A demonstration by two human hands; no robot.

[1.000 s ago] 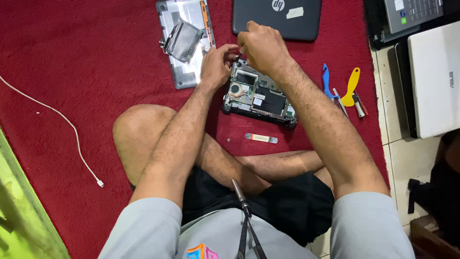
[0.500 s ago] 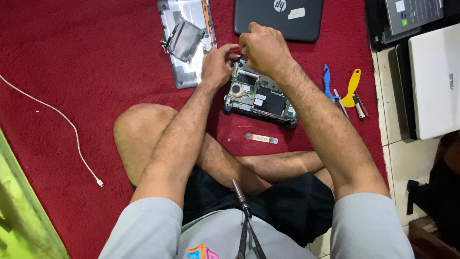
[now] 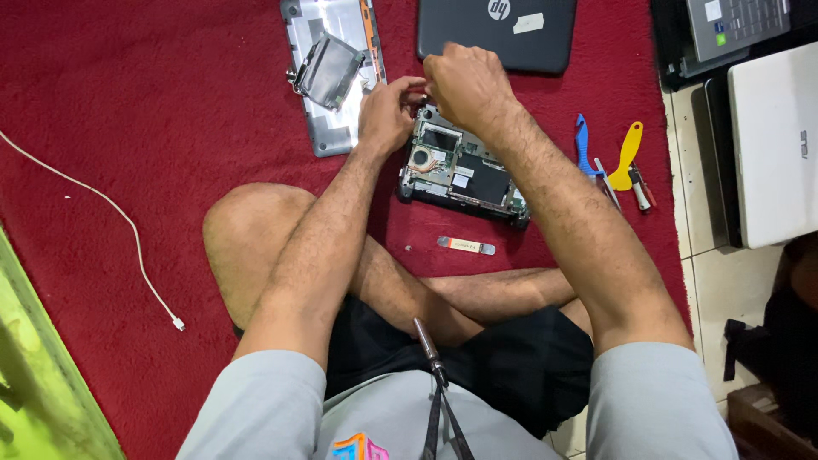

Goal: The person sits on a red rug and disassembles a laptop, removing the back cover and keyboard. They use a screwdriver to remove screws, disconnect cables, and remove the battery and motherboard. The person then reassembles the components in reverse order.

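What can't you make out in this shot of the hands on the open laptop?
- Head view: what the right hand and left hand pinch, hidden by fingers.
- Top edge of the open laptop, covered by both hands.
- Grey laptop, cut by the frame edge.
- Small parts on the strip, too small.

Opened laptop base (image 3: 464, 175), circuit board and fan exposed, flat on red carpet (image 3: 128, 102)

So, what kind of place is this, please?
Probably an informal laptop repair spot on a floor: the person sits on a red carpet, both hands on an opened laptop base, with pry tools and closed laptops around.
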